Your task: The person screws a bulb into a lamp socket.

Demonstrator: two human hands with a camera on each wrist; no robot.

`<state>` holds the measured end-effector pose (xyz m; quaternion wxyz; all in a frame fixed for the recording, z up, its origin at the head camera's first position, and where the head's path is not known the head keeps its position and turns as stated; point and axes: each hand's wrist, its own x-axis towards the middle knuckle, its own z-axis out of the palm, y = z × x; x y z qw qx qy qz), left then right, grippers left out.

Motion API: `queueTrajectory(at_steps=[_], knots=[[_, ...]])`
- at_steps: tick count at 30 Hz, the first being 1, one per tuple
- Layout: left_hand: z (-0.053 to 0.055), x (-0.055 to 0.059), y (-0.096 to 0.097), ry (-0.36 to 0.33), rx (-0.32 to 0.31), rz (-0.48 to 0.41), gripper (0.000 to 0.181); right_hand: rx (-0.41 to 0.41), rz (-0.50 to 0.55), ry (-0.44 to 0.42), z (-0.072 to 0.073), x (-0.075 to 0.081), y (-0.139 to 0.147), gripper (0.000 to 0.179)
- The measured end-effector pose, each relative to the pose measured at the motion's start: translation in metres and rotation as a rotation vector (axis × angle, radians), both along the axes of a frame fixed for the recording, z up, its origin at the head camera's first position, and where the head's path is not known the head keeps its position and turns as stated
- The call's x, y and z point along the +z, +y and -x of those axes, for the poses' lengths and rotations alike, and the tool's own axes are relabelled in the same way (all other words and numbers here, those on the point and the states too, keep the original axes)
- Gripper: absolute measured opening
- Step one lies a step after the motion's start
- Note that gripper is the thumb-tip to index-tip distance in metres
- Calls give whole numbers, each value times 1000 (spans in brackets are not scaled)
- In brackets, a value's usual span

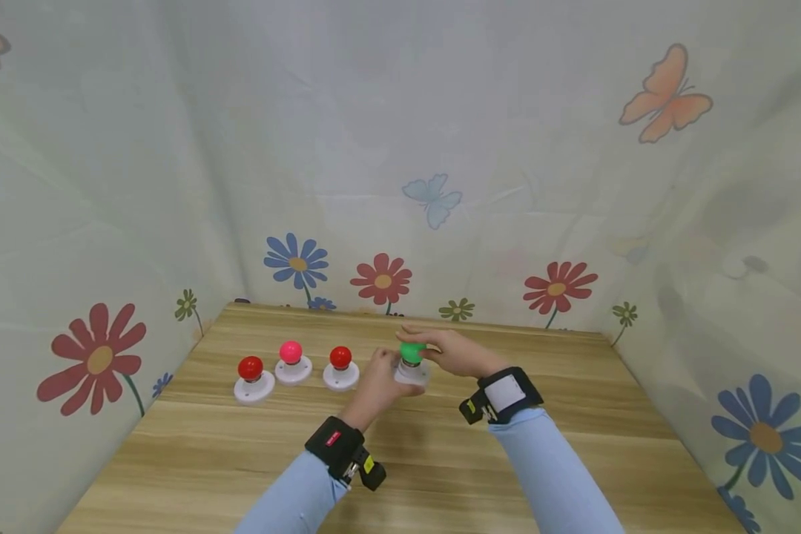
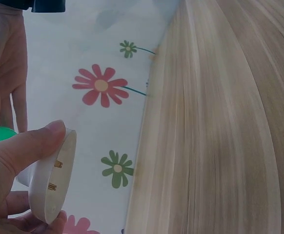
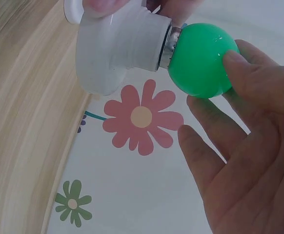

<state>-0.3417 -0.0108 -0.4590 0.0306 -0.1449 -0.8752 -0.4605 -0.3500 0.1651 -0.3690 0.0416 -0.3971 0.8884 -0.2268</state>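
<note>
My left hand (image 1: 376,384) grips a white round lamp socket (image 3: 103,56) by its base, raised off the table. In the left wrist view the hollow underside of the socket (image 2: 59,178) shows, with brass contacts inside. A green light bulb (image 3: 200,61) sits in the socket's mouth, a bit of its metal screw cap still visible. The thumb and fingers of my right hand (image 1: 460,353) pinch the green globe from its outer end. Seen from the right wrist, some fingers of that hand (image 3: 249,126) are spread away from the bulb.
On the wooden table (image 1: 440,475), left of my hands, stand three white sockets with bulbs: a red bulb (image 1: 250,368), a pink bulb (image 1: 291,352) and another red bulb (image 1: 340,357). A pale curtain (image 1: 400,111) with flowers and butterflies surrounds the table's back and sides.
</note>
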Motion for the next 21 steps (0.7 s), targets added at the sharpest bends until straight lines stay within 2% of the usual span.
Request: queueTrajectory(at_steps=[6,10,17,21], knots=[[0,-2,0,15,-7,6,72,-22,-8,-2,1,-2,1,45],[0,-3,1,11,-4,19,72,-65,-8,11,2,-4,-2,43],[0,-3,4,-12,-1,40,76,-294,-1,28,3,-6,-11,39],[0,-2,5,-16,2,45,77,-357,-13,48,2,-8,-14,40]])
